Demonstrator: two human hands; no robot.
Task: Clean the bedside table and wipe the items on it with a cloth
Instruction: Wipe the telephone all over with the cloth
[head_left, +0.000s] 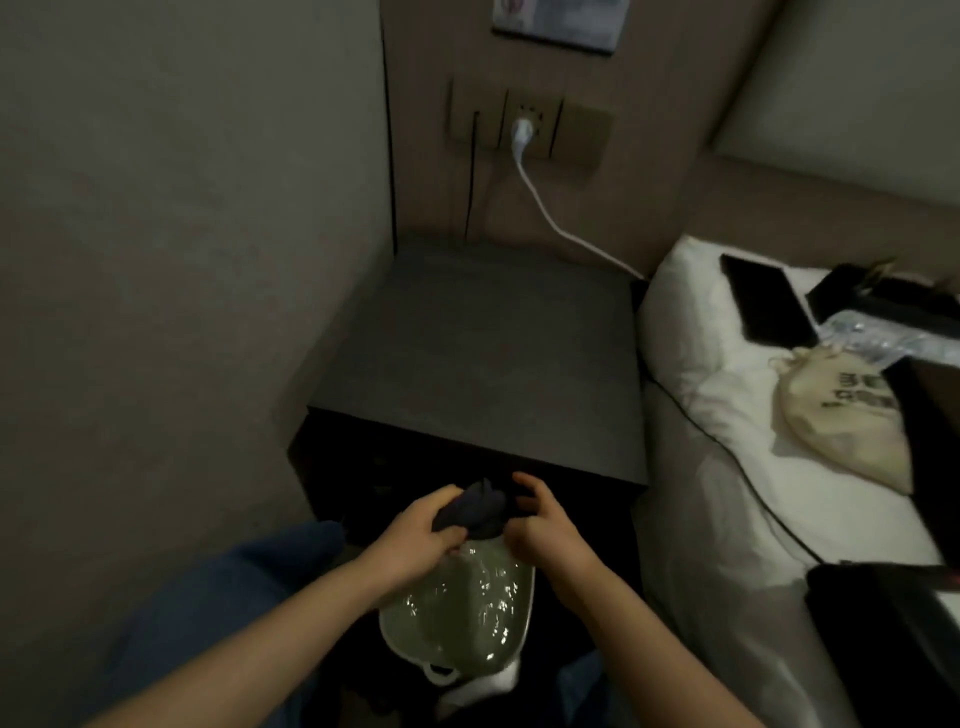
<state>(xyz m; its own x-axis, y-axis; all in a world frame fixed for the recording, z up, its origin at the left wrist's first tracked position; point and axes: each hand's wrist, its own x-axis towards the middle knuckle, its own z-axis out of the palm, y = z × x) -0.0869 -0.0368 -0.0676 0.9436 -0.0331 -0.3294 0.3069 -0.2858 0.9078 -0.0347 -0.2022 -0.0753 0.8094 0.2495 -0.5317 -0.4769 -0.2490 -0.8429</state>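
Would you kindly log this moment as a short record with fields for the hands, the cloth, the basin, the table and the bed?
left hand: grips the dark cloth
right hand: fingers curled at the cloth's other end
dark cloth: bunched between both hands, above the basin
basin: green, holding water, below the hands
bedside table: grey top, nothing seen on it
white cable: plugged into the wall socket, runs toward the bed
bed: holds a black phone and a cream bag

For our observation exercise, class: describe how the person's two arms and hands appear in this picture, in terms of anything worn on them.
Both forearms are bare up to the picture's lower edge, with no sleeves in view. The left hand and the right hand wear no gloves. No watch, bracelet or ring can be made out, though the room is dim. Blue trousers show beneath the left arm.
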